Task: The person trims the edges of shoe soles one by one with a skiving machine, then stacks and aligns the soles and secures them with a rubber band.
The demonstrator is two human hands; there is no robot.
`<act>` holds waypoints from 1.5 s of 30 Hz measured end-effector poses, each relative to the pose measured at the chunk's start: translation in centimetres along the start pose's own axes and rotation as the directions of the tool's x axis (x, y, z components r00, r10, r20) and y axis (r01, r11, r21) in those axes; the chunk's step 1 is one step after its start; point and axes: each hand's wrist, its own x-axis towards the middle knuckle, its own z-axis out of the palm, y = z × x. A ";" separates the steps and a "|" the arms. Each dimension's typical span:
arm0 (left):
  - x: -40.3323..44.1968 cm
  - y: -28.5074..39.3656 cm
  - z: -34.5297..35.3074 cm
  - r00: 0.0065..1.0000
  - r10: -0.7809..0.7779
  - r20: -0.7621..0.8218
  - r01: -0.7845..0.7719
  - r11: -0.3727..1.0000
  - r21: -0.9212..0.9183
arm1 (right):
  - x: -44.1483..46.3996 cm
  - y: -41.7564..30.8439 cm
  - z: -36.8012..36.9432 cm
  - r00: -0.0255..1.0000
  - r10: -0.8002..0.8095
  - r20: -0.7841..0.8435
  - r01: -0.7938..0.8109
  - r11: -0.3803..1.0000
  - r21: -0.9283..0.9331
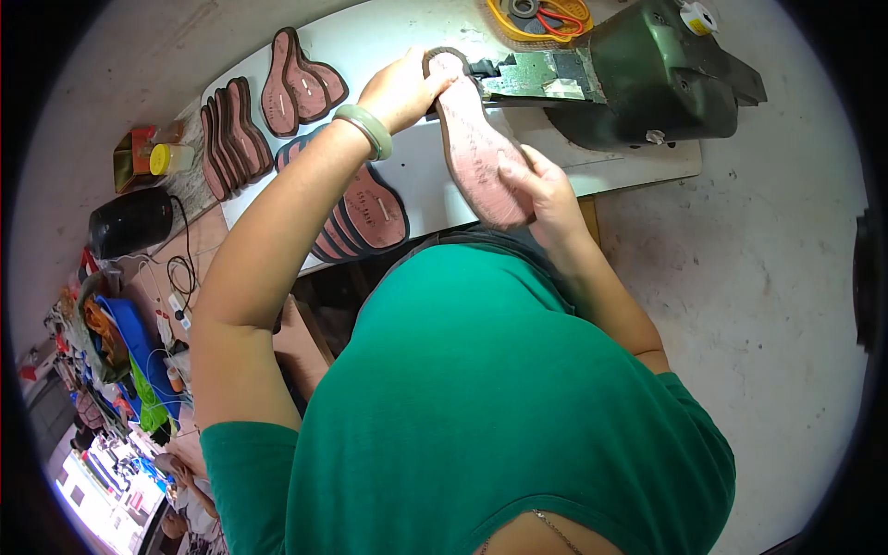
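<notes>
Head view: left hand (pixel 400 92) and right hand (pixel 551 196), both closed, hold opposite ends of a pink sole (pixel 470 139).

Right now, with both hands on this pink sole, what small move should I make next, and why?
Probably turn the pink sole slightly: your left hand holds its narrow end close beside the green machine, while your right hand grips the broad end, well placed to swing it.
</notes>
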 end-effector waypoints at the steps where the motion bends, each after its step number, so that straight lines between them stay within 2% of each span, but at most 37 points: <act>1: 0.3 -0.1 -0.1 1.000 0.001 -0.001 -0.001 1.000 -0.001 | 0.4 -0.1 -0.1 1.000 -0.004 0.001 0.004 1.000 0.015; 4: 1.3 -0.5 -0.3 1.000 0.013 -0.020 -0.012 0.998 0.067 | 1.6 -0.1 -0.6 1.000 -0.010 0.000 0.010 0.999 0.045; 9: 3.2 -1.3 -0.7 0.999 0.019 -0.041 -0.017 0.998 0.057 | 3.9 0.3 -1.2 0.998 -0.066 -0.014 0.066 0.998 0.002; 13: 4.9 -2.7 -0.7 0.996 0.077 -0.045 -0.071 0.990 0.123 | 5.5 0.5 -1.0 0.996 -0.091 -0.023 0.091 0.996 0.000; 17: 6.1 -3.8 -0.6 0.994 0.078 -0.075 -0.071 0.994 0.088 | 6.5 0.7 -0.4 0.991 -0.121 -0.050 0.121 0.993 -0.005; 20: 6.7 -4.2 -1.2 0.997 0.017 0.077 -0.007 0.992 -0.127 | 6.9 1.0 0.9 0.989 -0.132 -0.063 0.131 0.991 -0.025; 21: 6.3 -4.2 -1.6 0.997 0.020 0.075 -0.010 0.991 -0.132 | 6.9 1.2 1.8 0.989 -0.139 -0.050 0.135 0.989 -0.064; 22: 5.4 -4.5 -2.0 0.997 -0.027 0.068 0.049 0.940 -0.337 | 6.9 1.4 2.8 0.989 -0.143 -0.032 0.139 0.985 -0.102; 24: 2.4 -4.1 -3.0 0.989 -0.124 0.084 0.147 0.709 -0.689 | 7.0 1.4 4.4 0.990 -0.142 -0.008 0.139 0.981 -0.137; 26: -1.6 -3.5 -3.4 0.955 -0.216 0.204 0.257 0.254 -0.933 | 7.0 1.3 6.0 0.996 -0.065 0.055 0.065 0.998 -0.005; 28: -6.1 -3.2 -3.0 0.941 -0.142 0.306 0.297 -0.080 -0.952 | 7.1 1.1 7.0 0.994 -0.028 0.107 0.022 0.998 0.060; 29: -7.6 -3.4 -3.0 0.943 -0.158 0.292 0.283 -0.079 -0.956 | 7.0 0.9 7.1 0.966 0.064 0.250 -0.103 0.984 0.148; 31: -10.5 -4.0 -3.3 0.957 -0.158 0.244 0.202 -0.242 -0.949 | 7.2 0.9 8.2 0.811 0.208 0.547 -0.389 0.890 0.239; 32: -11.5 -4.5 -3.4 0.964 -0.162 0.210 0.150 -0.320 -0.935 | 7.2 1.2 9.2 0.788 0.223 0.573 -0.409 0.886 0.217; 36: -13.7 -7.9 -2.7 0.948 -0.299 0.106 0.021 -0.274 -0.961 | 5.2 3.0 12.6 0.774 0.288 0.565 -0.445 0.881 0.161; 37: -14.3 -8.4 -2.4 0.943 -0.326 0.073 -0.018 -0.270 -0.963 | 5.0 3.7 12.6 0.791 0.281 0.543 -0.413 0.901 0.136; 39: -15.5 -9.4 -2.5 0.964 -0.254 0.082 -0.009 -0.339 -0.941 | 5.3 5.3 13.8 0.795 0.263 0.546 -0.360 0.930 0.076; 41: -16.2 -10.4 -1.8 0.928 -0.368 -0.049 -0.140 -0.225 -0.964 | 4.8 6.0 15.2 0.837 0.273 0.475 -0.299 0.954 -0.022; 42: -16.2 -11.4 -1.2 0.927 -0.358 -0.112 -0.199 -0.218 -0.955 | 4.9 6.2 15.3 0.817 0.282 0.504 -0.280 0.957 -0.082; 43: -16.2 -12.7 -0.5 0.892 -0.436 -0.121 -0.243 -0.234 -0.941 | 5.2 6.9 15.1 0.851 0.311 0.423 -0.286 0.950 -0.124; 44: -16.6 -11.9 -1.0 0.878 -0.446 -0.173 -0.305 -0.243 -0.921 | 5.2 7.3 15.1 0.844 0.301 0.444 -0.285 0.953 -0.104; 45: -17.3 -10.7 -1.8 0.828 -0.523 -0.202 -0.348 -0.197 -0.917 | 5.4 7.5 14.9 0.839 0.305 0.450 -0.283 0.952 -0.117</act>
